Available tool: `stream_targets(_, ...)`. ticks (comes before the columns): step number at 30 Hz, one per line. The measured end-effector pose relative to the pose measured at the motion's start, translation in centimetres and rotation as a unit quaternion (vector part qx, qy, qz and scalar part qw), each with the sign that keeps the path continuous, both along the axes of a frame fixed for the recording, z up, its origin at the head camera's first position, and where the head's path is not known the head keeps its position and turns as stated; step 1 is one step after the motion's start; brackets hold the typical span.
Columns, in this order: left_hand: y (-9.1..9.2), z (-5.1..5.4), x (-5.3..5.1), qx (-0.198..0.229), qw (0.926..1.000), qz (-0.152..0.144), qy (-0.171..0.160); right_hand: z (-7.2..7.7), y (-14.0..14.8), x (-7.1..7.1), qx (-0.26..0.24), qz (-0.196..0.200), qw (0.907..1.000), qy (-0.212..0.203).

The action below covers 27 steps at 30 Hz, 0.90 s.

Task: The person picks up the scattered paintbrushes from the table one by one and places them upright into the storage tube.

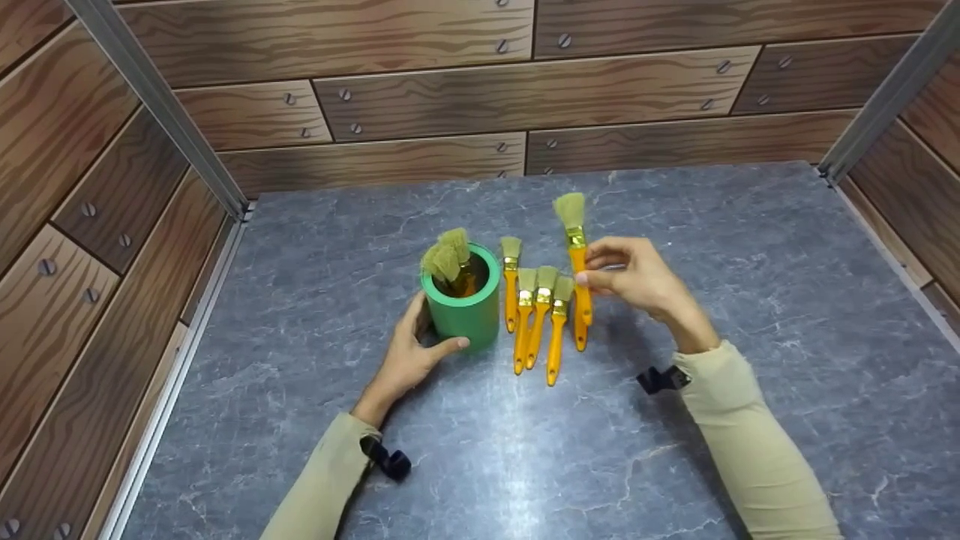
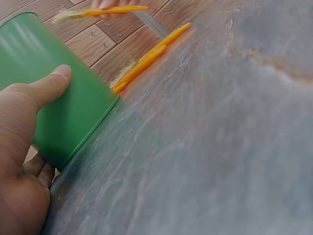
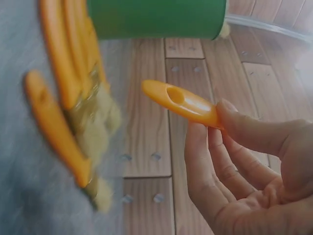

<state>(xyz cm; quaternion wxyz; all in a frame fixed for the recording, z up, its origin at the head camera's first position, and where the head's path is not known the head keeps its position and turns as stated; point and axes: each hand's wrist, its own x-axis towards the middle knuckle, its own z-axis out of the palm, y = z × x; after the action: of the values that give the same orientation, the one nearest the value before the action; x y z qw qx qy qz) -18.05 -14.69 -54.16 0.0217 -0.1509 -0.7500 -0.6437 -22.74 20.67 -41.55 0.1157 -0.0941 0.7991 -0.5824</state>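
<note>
A green cylindrical container [image 1: 463,319] stands upright, with several paintbrushes [image 1: 448,259] inside, bristles up. My left hand [image 1: 409,356] holds its near left side, thumb across the front; in the left wrist view the thumb lies on the green wall and the other fingers are partly hidden behind it. With thumb and fingertips my right hand [image 1: 645,281] pinches the orange handle of a paintbrush [image 1: 576,251], bristles up, raised off the table. In the right wrist view that handle's holed end [image 3: 175,95] points toward the camera. Several loose paintbrushes [image 1: 541,315] lie between container and right hand.
The grey marbled table [image 1: 525,465] is bounded by wood-patterned walls [image 1: 420,105] at the back and both sides. Metal posts [image 1: 172,112] stand at the corners. Black straps [image 1: 386,457] hang at both sleeve cuffs.
</note>
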Motion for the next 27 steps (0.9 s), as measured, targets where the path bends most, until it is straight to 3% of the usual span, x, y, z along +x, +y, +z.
stream_targets(16, -0.1, 0.1, -0.2, 0.017, 0.9998, -0.004, 0.01, 3.0, -4.8, 0.9, -0.062, 0.003, 0.9941, 0.089)
stream_targets(27, 0.0, 0.0, -0.1, 0.009, 0.9999, -0.002, 0.005, 3.9, -6.6, 1.1, -0.096, 0.0, 0.9873, 0.126)
